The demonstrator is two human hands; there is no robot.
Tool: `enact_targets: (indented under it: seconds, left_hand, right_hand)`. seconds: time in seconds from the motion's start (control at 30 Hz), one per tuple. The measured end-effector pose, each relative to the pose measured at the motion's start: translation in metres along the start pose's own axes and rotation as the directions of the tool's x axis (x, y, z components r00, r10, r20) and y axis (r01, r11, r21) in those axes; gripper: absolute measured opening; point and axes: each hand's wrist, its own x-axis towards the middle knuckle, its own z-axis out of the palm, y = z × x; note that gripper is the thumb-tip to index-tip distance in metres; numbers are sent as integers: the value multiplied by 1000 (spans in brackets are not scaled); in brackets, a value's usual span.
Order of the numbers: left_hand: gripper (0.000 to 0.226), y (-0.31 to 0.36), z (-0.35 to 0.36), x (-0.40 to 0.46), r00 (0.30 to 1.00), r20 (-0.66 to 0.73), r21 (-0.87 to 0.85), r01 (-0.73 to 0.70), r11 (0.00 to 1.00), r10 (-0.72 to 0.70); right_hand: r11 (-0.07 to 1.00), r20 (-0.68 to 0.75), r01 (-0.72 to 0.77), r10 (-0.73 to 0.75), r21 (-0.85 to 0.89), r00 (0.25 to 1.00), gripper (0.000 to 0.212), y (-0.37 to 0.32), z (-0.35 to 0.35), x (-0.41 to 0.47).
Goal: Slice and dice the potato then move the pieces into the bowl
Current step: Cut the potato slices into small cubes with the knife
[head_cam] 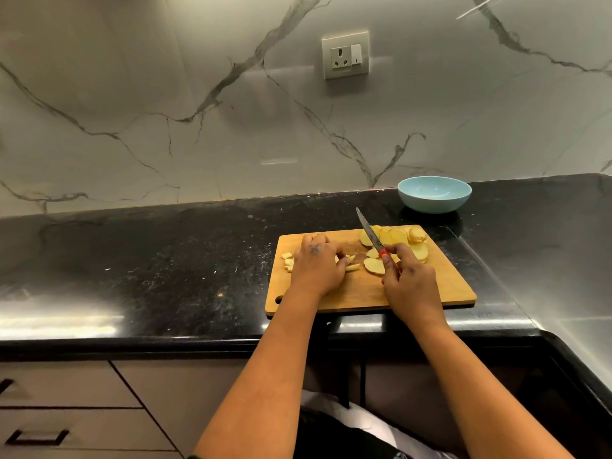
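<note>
While our left hand [316,261] curls over a few pale yellow potato strips [351,262] on the rectangular wooden cutting board [430,293], our right hand [409,279] grips the small red-handled steel knife [371,235], blade pointing away over the round potato slices [394,243] at the board's far right. We judge the dicing only partly done; the pale blue ceramic bowl [434,194] sits apart behind the board with no pieces showing inside. Our left fingertips lie close to where the blade would come down, so a hurried cut could nick them. Small cut pieces [287,261] already lie at the board's left edge on the black stone counter [165,260]; a careless sweep could scatter more.
</note>
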Motion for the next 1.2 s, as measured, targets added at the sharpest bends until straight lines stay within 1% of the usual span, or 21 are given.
enact_targets:
  seconds: [0.13,0.33,0.4,0.5,0.57,0.63,0.7,0.77,0.8,0.83,0.87,0.93,0.97,1.03,1.13,1.2]
  left_hand:
    - [27,1,-3,4,998,56,80,-3,997,-2]
    - [18,9,-4,18,984,154,34,86,996,-90]
    - [14,12,-7,25,976,199,60,76,995,-86]
    - [19,15,-11,30,956,283,121,42,992,-75]
    - [22,15,-9,29,947,311,149,40,988,-85]
    - [22,14,-6,24,961,265,153,38,987,-78]
    - [21,11,-3,19,990,137,122,29,992,-46]
    - [22,6,-2,15,999,-12,34,31,999,-30]
    - [23,4,-3,13,999,-42,-29,33,999,-34]
    - [25,2,-4,12,999,-23,-88,40,995,-42]
    - [31,1,-6,10,998,40,-125,50,991,-46]
    - [50,1,-8,6,975,219,-103,70,992,-46]
    - [55,1,-8,4,960,275,-68,70,995,-49]
    - [52,0,-4,4,955,292,-36,64,997,-51]
    - [41,-1,1,5,965,256,-61,67,996,-49]
    - [37,-3,1,7,964,263,-85,59,995,-35]
  right_hand:
    - [1000,9,-6,6,-3,1000,18,0,0,0]
    - [1000,11,-13,13,-4,1000,18,0,0,0]
    - [1000,13,-10,10,2,1000,17,-1,0,1]
    - [1000,14,-7,6,12,1000,16,-1,-1,0]
    - [1000,13,0,0,4,1000,15,-2,-1,0]
    - [1000,14,3,-3,0,1000,15,-2,-2,0]
    - [1000,17,5,-5,2,1000,15,-3,-2,-1]
    - [1000,21,4,-4,2,1000,16,-4,-2,-1]
    - [1000,22,1,-1,2,1000,16,-4,-3,-1]
    - [1000,23,0,0,2,1000,16,-4,-3,-1]
    - [1000,24,-2,2,2,1000,16,-4,-3,-1]
    - [1000,28,-6,6,0,1000,16,-5,-3,-1]
    - [1000,31,-11,11,1,999,17,-6,-3,-1]
    - [1000,29,-19,19,-3,999,17,-6,-3,-1]
    - [1000,22,-20,20,-10,1000,17,-7,-3,-1]
    - [1000,19,-19,19,-12,1000,17,-8,-4,-2]
